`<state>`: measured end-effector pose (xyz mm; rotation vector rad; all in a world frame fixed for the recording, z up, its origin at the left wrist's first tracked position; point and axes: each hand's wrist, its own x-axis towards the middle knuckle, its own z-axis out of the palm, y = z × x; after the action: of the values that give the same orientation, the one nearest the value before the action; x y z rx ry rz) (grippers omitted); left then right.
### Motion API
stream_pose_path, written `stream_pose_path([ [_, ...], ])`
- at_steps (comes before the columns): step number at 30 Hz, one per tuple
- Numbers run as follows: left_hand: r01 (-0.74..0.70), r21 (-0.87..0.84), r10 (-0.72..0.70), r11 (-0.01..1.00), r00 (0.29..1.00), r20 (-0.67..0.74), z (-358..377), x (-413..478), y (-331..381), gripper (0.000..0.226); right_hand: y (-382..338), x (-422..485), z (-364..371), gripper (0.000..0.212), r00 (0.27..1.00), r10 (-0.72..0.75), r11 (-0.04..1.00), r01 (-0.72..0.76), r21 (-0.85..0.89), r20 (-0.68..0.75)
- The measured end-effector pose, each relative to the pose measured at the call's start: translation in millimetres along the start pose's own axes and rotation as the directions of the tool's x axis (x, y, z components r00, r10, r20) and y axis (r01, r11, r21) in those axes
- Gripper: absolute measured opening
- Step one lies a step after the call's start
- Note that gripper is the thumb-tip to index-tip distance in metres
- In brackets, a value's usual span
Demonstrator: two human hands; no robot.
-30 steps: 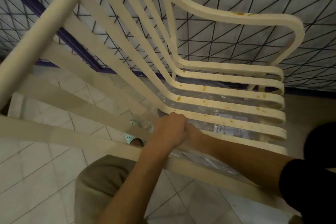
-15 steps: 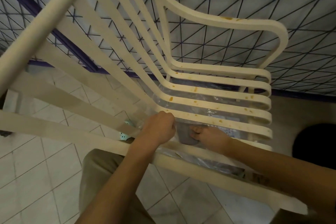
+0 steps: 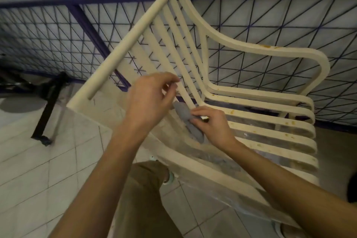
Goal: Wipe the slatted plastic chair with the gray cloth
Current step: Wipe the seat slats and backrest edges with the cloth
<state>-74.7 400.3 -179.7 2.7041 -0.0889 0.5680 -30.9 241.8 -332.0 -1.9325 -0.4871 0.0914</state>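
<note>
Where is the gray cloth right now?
In the head view, the gray cloth sits near centre, pinched by the right hand against the chair where the back slats meet the seat, just right of the left hand.

Both forearms are bare from the wrist down to the lower frame edge, ending in a bare left hand [image 3: 148, 100] and a bare right hand [image 3: 210, 123]; motion blur softens the finger detail. The legs are in loose olive-brown cloth trousers [image 3: 143, 189], plain and matte with no print, showing between the two arms. At the trouser's far end is a pale mint-green rounded shoe [image 3: 170, 178], and a second small pale mint piece [image 3: 153, 158] sits just beyond it, too small to tell what it is.
</note>
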Motion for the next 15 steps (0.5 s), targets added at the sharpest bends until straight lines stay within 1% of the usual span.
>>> stream_pose_path([
  [2,0.013,0.032,-0.008,0.999,0.989,-0.146,-45,15,-8,0.019,-36,20,14,0.021,0.994,-0.059,0.993,0.067,0.099,-0.088],
  [3,0.029,0.076,-0.015,0.997,0.984,-0.176,-64,22,-14,0.020,-55,30,20,0.022,0.989,-0.084,0.984,0.101,0.148,-0.121],
  [4,0.053,0.131,-0.030,0.990,0.984,-0.176,-78,30,-21,0.023,-70,39,25,0.023,0.984,-0.101,0.972,0.129,0.198,-0.148],
  [6,0.100,0.253,-0.070,0.962,0.990,-0.126,-93,47,-39,0.033,-101,56,35,0.024,0.973,-0.128,0.954,0.174,0.246,-0.191],
  [8,0.116,0.337,-0.114,0.934,0.993,-0.027,-97,60,-55,0.046,-124,71,47,0.024,0.960,-0.175,0.947,0.225,0.229,-0.219],
  [10,0.147,0.304,-0.182,0.941,0.979,0.093,-92,67,-63,0.054,-135,80,59,0.024,0.947,-0.226,0.944,0.272,0.189,-0.229],
  [12,0.200,0.192,-0.234,0.961,0.957,0.171,-79,67,-64,0.056,-134,82,66,0.023,0.938,-0.249,0.944,0.291,0.158,-0.242],
  [13,0.199,0.169,-0.229,0.965,0.957,0.178,-72,64,-63,0.056,-129,82,67,0.023,0.941,-0.240,0.946,0.282,0.159,-0.239],
  [15,0.162,0.212,-0.196,0.964,0.969,0.150,-60,60,-61,0.058,-116,78,69,0.022,0.953,-0.204,0.958,0.241,0.156,-0.224],
])
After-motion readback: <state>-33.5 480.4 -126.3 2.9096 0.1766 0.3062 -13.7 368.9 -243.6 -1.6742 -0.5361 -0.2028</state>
